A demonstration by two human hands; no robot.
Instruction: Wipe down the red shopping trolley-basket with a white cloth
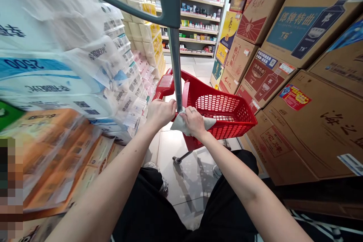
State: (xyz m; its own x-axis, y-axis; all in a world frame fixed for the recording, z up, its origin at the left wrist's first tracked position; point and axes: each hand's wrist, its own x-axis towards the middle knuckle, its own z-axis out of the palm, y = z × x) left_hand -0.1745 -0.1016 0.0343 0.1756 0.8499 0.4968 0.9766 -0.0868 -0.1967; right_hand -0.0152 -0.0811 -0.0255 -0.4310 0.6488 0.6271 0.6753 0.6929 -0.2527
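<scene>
The two hands are closing on one pale cloth (pixel 178 124), which is bunched around the lower end of a single metal pole (pixel 175 60) on a red shopping cart. The left hand (pixel 160 113) is curling around the pole just above the cloth, its fingers out of sight behind it. The right hand (pixel 193 122) is lying over the cloth beside the pole, fingers slightly spread and pressing down, pinching the cloth between fingers and palm. Both hands are touching the cloth, and one corner of it is trailing rightward over the basket (pixel 224 111).

The cart has one red basket with mesh-patterned sides, one dark handle bar (pixel 167 2) at the top of the pole, and one visible caster (pixel 177 160) on the tile floor (pixel 187 181). Two shoes (pixel 162 186) are showing below, one on each side of the cart's base, beneath black shorts (pixel 150 204). To the left, wrapped packs of tissue (pixel 62 72) are stacked high. To the right, several cardboard liquor cartons (pixel 309 128) are piled, at least eight showing. Ahead, at least five shelves (pixel 195 26) of small boxed goods are standing at the end of the aisle.
</scene>
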